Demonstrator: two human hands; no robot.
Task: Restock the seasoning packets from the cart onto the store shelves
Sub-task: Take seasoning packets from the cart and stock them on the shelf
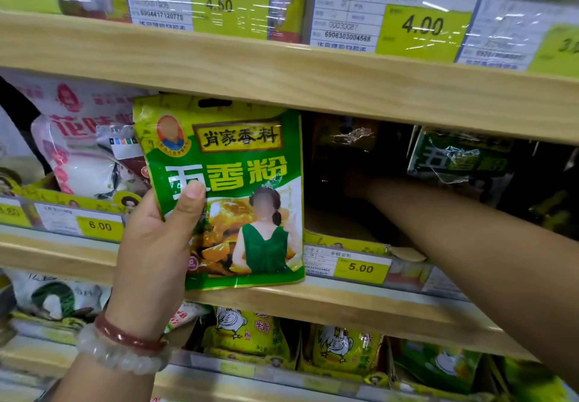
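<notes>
The left hand [156, 241] grips a green seasoning packet [228, 194] upright before the middle shelf [344, 303], thumb pressed on its front. Pink-and-white bags [78, 150] crowd the left; a 5.00 price tag [360, 267] sits beside the packet. The right forearm [470, 245] reaches into the dark shelf bay, its hand lost in shadow, so I cannot tell its grip. More green packets [460, 157] stand dimly behind.

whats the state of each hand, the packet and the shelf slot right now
left hand: grips the green five-spice seasoning packet, thumb on front
green packet: upright, held before the shelf, not yet shelved
right hand: reaches into the dark shelf slot, fingers unclear
pale wooden shelf: stocked alongside
</notes>
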